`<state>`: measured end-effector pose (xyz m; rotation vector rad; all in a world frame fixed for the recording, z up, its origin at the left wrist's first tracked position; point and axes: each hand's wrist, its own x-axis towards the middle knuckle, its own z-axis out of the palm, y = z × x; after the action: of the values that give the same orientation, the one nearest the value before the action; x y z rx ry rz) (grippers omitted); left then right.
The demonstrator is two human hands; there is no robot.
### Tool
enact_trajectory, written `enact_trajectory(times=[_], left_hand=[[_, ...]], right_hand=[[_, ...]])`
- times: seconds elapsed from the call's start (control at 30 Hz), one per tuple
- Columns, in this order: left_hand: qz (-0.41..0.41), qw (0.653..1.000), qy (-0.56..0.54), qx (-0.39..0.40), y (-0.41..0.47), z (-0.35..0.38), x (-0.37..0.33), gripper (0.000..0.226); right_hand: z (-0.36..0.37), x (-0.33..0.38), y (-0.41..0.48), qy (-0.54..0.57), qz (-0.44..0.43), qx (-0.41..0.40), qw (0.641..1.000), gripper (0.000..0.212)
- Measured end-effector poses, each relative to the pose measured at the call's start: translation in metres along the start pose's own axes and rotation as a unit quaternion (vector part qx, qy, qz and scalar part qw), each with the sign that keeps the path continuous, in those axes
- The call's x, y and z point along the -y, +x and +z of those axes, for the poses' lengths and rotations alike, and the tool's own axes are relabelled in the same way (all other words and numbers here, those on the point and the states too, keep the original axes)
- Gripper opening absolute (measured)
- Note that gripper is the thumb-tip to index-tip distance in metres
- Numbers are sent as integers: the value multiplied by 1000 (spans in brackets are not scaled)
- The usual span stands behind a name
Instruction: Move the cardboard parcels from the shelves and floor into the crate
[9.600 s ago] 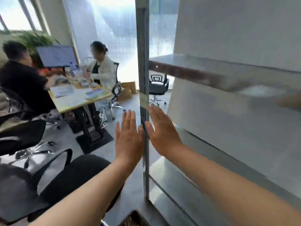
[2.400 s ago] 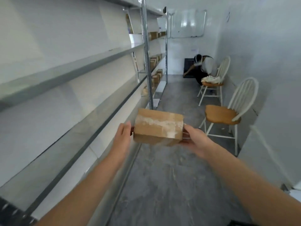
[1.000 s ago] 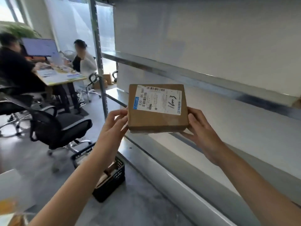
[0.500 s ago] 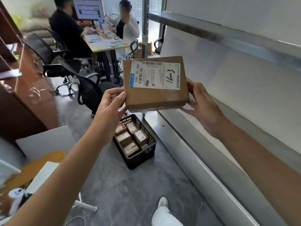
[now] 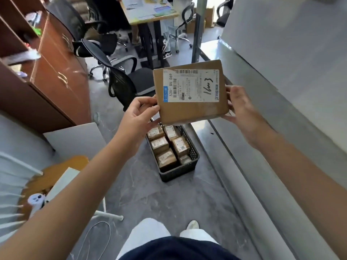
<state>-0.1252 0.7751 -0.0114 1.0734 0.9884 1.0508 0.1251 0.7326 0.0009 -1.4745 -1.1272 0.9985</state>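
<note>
A flat cardboard parcel (image 5: 195,111) with a white shipping label is held in the air, label toward me. My left hand (image 5: 138,114) pinches its left edge and my right hand (image 5: 242,107) grips its right edge. Below it on the grey floor stands a black mesh crate (image 5: 180,170) holding several small labelled cardboard parcels (image 5: 166,159). The held parcel hides the crate's far end.
Grey metal shelving (image 5: 277,102) runs along the right. A black office chair (image 5: 124,79) stands beyond the crate, a brown wooden cabinet (image 5: 47,81) at the left, a white chair with a wooden seat (image 5: 45,182) at lower left. My feet (image 5: 192,225) are near the bottom.
I have stepped closer to the crate and my view has tilted down. The parcel stays held between both hands, now directly above the crate's far end.
</note>
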Motion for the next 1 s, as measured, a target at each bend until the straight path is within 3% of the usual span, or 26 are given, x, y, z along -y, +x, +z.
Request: enact_trajectory(times=[0.27, 0.57, 0.83, 1.0], left_hand=[[-36, 997, 7, -74, 72, -61, 27, 11], [-91, 994, 17, -57, 180, -119, 64, 21], [-187, 980, 37, -55, 248, -132, 143, 13], [-267, 957, 101, -59, 261, -125, 219, 38]], right_hand=[[73, -29, 90, 1, 51, 48, 998, 39], [133, -73, 184, -43, 84, 1, 996, 16], [150, -154, 230, -50, 167, -12, 985, 19], [154, -229, 235, -52, 226, 6, 973, 32]])
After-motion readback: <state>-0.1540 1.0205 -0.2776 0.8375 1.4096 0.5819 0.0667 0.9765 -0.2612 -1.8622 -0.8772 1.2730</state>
